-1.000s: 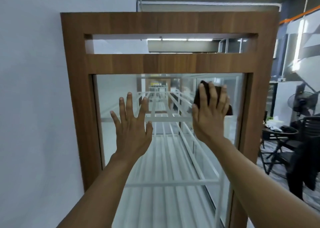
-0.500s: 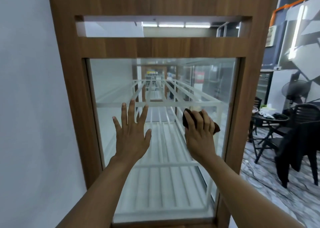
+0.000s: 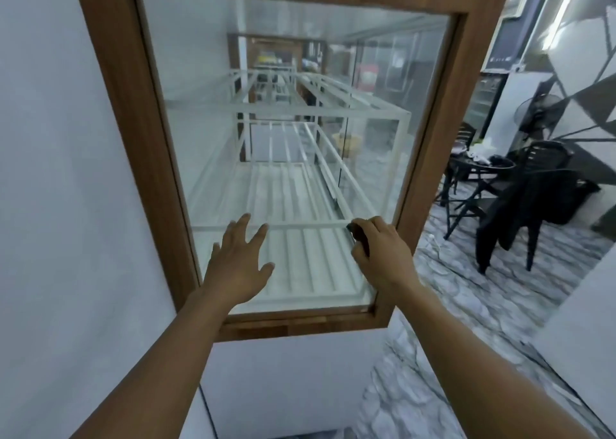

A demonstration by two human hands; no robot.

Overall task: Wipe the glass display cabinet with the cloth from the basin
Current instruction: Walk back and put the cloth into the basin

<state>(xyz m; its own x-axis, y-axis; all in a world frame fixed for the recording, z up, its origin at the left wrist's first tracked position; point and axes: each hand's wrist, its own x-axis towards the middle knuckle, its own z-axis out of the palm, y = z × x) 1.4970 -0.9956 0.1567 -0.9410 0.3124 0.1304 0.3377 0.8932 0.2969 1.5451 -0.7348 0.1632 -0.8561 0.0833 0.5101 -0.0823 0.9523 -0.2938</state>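
Note:
The glass display cabinet (image 3: 133, 132) has a brown wooden frame around a tall end pane (image 3: 293, 71), with white wire shelves inside. My right hand (image 3: 383, 255) presses a dark cloth (image 3: 360, 235) against the lower right part of the pane, close to the frame; most of the cloth is hidden under my fingers. My left hand (image 3: 238, 258) lies flat on the lower left of the glass with its fingers spread and holds nothing.
A white wall (image 3: 50, 205) runs along the left of the cabinet, and a white base (image 3: 293, 378) sits below the frame. To the right, on a grey patterned floor (image 3: 466, 305), stand black chairs (image 3: 540, 198) and a small round table (image 3: 480, 168).
My right hand has slid the cloth down the pane from the upper right to the lower right. The view has tilted downward. My left hand has stayed flat on the glass.

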